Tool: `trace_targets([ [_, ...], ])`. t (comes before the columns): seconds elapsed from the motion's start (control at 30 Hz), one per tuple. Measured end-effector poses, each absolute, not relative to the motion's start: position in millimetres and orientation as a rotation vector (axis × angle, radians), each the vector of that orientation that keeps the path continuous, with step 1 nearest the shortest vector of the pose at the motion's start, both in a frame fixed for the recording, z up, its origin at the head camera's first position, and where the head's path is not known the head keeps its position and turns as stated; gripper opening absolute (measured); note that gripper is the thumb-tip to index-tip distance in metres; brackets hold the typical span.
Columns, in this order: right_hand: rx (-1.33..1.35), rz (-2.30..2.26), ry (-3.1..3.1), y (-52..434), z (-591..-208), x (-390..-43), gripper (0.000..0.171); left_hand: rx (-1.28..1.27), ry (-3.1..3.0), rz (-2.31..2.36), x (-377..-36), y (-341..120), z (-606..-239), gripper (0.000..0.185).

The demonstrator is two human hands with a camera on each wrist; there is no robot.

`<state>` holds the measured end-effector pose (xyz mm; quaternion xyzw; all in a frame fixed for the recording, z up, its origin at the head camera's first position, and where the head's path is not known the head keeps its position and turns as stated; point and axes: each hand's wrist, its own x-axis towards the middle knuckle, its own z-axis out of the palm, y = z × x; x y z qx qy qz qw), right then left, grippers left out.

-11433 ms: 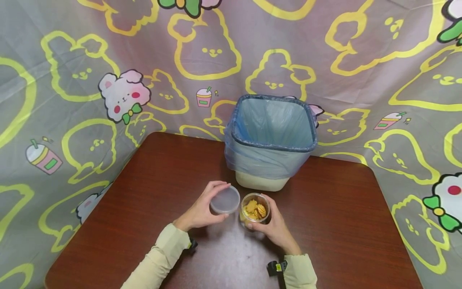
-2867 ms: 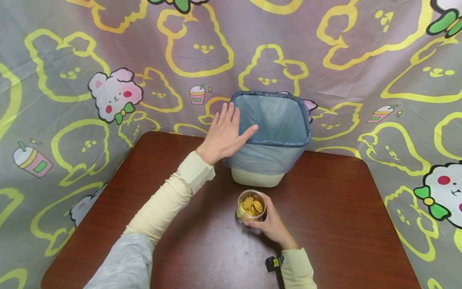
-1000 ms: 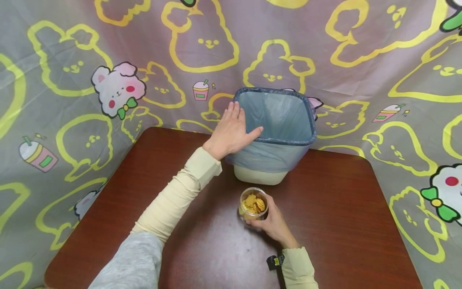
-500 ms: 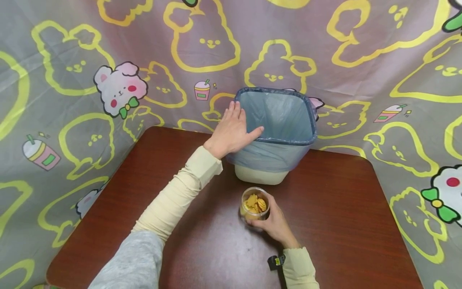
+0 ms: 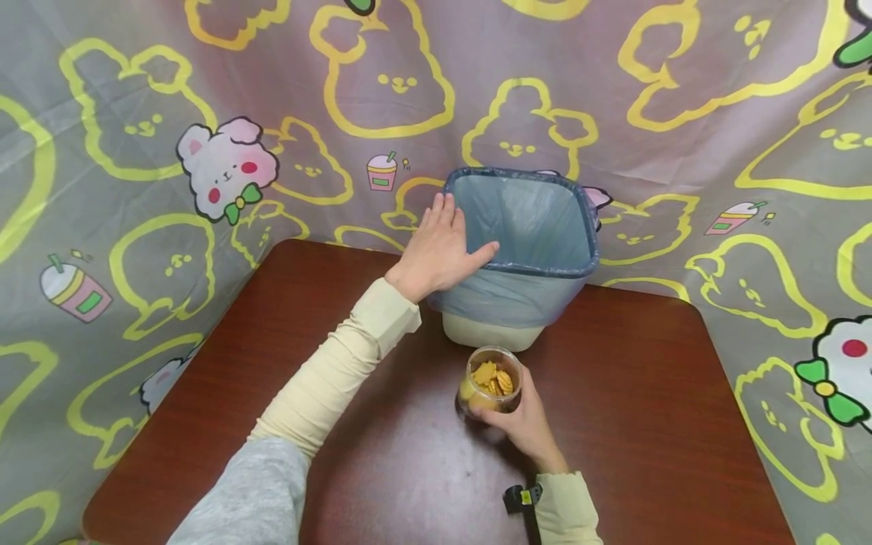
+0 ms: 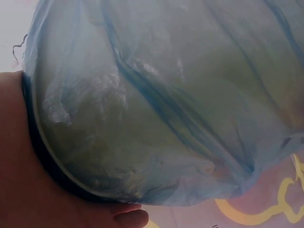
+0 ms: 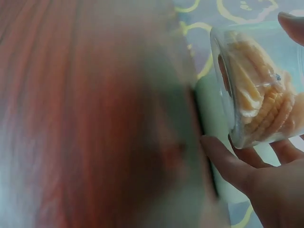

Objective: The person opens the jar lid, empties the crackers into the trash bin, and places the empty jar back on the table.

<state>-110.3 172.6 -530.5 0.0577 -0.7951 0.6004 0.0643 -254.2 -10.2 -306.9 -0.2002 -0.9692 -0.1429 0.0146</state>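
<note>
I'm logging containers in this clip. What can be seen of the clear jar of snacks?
The clear plastic jar is round, lidless and about half full of ridged yellow-orange crackers. The right hand grips it from the near side, fingers curled round its wall. It sits just in front of the blue-lined waste bin, over the brown table.

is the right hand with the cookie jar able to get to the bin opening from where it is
Probably yes. The right hand grips the open jar of cookies just in front of the bin, nothing lies between them, and the left hand rests only on the bin's left rim.
</note>
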Motion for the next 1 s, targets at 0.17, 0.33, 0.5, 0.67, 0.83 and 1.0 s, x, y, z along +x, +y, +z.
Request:
trace_targets([
  [0.17,0.147,1.905,-2.303,166.2,-505.5,-102.6,0.096,-0.621,-3.019,-0.436,-253.3,-9.9,-306.9,0.095],
  [0.33,0.189,1.945,-2.215,161.1,-489.9,-99.7,0.092,-0.616,-3.023,-0.423,-252.9,-9.8,-307.2,0.095],
  [0.5,0.179,2.053,-2.091,164.3,-495.0,-106.5,0.092,-0.622,-3.022,-0.415,-253.1,-9.1,-307.8,0.094],
  [0.67,0.17,2.091,-2.028,169.0,-493.2,-109.4,0.094,-0.611,-3.019,-0.388,-252.9,-9.7,-307.1,0.094],
  [0.83,0.133,2.078,-2.03,172.9,-490.9,-107.8,0.095,-0.608,-3.02,-0.394,-253.3,-10.1,-306.8,0.094],
  [1.0,0.116,2.091,-1.989,177.2,-487.2,-107.0,0.093,-0.606,-3.021,-0.399,-253.7,-9.6,-307.2,0.093],
])
